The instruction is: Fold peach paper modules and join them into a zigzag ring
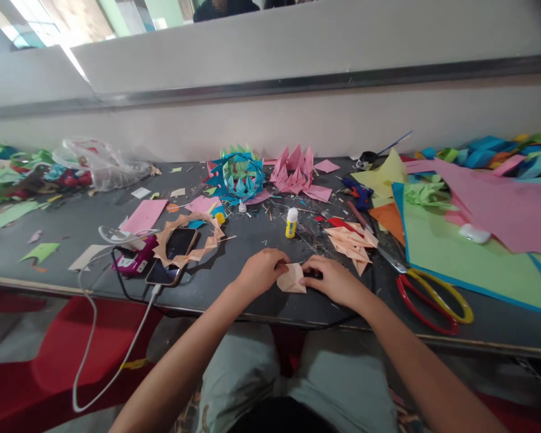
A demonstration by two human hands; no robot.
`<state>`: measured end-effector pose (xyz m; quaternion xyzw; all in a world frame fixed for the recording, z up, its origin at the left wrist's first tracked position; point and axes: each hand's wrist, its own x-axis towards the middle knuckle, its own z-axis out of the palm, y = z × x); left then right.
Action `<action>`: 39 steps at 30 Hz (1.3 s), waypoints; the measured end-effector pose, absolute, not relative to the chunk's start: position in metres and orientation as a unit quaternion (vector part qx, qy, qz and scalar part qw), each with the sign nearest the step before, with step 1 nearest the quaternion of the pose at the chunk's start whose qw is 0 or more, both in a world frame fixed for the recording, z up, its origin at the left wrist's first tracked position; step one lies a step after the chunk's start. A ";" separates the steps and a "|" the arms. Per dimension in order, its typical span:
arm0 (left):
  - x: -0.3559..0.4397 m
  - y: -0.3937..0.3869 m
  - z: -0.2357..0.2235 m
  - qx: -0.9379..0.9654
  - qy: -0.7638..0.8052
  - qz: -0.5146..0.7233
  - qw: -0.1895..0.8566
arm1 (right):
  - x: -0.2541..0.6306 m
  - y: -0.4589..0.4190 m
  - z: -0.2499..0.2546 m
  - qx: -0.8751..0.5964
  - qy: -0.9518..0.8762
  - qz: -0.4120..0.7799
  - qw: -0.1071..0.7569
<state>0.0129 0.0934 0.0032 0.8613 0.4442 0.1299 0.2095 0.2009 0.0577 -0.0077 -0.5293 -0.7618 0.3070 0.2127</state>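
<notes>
A small peach folded paper piece (292,279) lies on the dark table (234,294) near its front edge. My left hand (261,270) pinches its left side with fingers curled. Fingers of my right hand (333,279) press down on its right side. Just beyond my right hand is a pile of folded peach paper pieces (351,239). A yellow glue stick with a white cap (291,223) stands upright behind my hands.
A phone (174,255) on a white cable lies left, under a peach paper chain (187,237). Red and yellow scissors (428,294) lie right, beside large green (469,258) and pink (500,210) sheets. Blue (237,175) and pink (295,171) paper crowns sit at the back.
</notes>
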 end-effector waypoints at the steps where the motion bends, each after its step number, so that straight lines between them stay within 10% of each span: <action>1: 0.011 0.093 0.003 0.855 0.452 0.128 0.220 | 0.200 0.060 -0.007 -0.537 -0.754 0.312 0.214; 18: 0.001 0.081 -0.008 0.797 0.484 0.198 0.303 | 0.197 0.066 -0.021 -0.453 -0.761 0.364 0.288; 39: -0.019 0.081 -0.013 0.848 0.401 0.220 0.268 | 0.179 0.067 -0.027 -0.444 -0.874 0.024 0.195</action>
